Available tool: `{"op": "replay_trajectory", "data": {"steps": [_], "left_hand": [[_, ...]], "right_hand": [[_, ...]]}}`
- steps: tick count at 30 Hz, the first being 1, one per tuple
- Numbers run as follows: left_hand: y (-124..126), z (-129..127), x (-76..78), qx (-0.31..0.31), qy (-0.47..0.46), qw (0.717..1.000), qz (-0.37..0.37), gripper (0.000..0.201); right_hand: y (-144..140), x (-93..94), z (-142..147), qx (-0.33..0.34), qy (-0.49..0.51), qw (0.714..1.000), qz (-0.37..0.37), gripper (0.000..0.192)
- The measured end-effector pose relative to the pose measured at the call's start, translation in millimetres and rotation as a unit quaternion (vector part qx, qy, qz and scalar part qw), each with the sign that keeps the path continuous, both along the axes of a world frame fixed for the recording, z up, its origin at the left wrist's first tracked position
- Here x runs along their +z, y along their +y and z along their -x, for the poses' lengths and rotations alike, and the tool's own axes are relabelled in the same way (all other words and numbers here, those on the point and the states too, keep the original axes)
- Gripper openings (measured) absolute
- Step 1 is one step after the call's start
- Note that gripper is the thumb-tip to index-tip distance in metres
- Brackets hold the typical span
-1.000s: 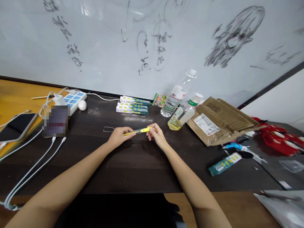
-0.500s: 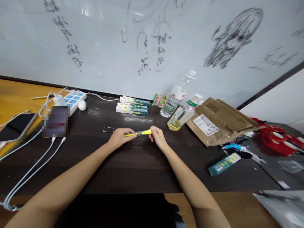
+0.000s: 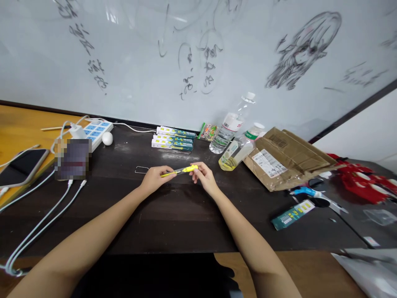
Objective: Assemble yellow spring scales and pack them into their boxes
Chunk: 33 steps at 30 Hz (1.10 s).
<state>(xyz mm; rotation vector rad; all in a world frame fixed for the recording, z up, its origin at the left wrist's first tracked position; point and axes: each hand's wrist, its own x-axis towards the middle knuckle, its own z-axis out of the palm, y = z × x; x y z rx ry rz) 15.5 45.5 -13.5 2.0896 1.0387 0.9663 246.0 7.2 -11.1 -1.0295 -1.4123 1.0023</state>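
A slim yellow pen-like tool (image 3: 185, 169) with a see-through middle part is held level above the dark desk, its right end slightly higher. My left hand (image 3: 155, 178) grips the left end between thumb and fingers. At the other end, the thumb and index finger of my right hand (image 3: 204, 177) pinch the yellow tip, while the remaining fingers curl below. Left of my left hand lies a thin U-shaped metal wire (image 3: 142, 169). Behind my hands, several narrow green-and-white boxes (image 3: 173, 142) lie stacked side by side.
Two plastic bottles, a water bottle (image 3: 228, 128) and a green-labelled bottle (image 3: 238, 152), stand beside a brown cardboard parcel (image 3: 288, 155). Nearer right lie a green box (image 3: 293, 214) and blue-handled scissors (image 3: 316, 196). Left are a power strip (image 3: 98, 131), a phone (image 3: 21, 165) and white cables (image 3: 46, 231).
The fingers of my right hand have loosened and shifted slightly left and up on the tool's yellow end. The tool tilts a little more; my left hand has barely moved.
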Motion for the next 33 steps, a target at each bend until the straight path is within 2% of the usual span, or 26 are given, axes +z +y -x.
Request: {"op": "replay_trajectory", "data": {"steps": [11,21,28,33], "left_hand": [[-2.3,3.4,8.3,-0.004,0.087,0.991,-0.104,0.031],[-2.3,3.1,8.4,-0.005,0.063,0.995,-0.082,0.031],[-1.2,2.7,4.8,-0.021,0.066,0.993,-0.094,0.032],[-4.0,0.9,5.9,-0.037,0.069,0.992,-0.098,0.031]], "right_hand": [[-0.1,-0.9,2.3,-0.005,0.007,1.0,0.013,0.033],[0.5,1.9,-2.0,0.002,0.057,0.998,0.019,0.029],[1.2,0.3,-3.1,-0.009,0.033,0.999,0.026,0.029],[-1.2,1.6,-2.8,-0.005,0.002,0.999,0.038,0.037]]}}
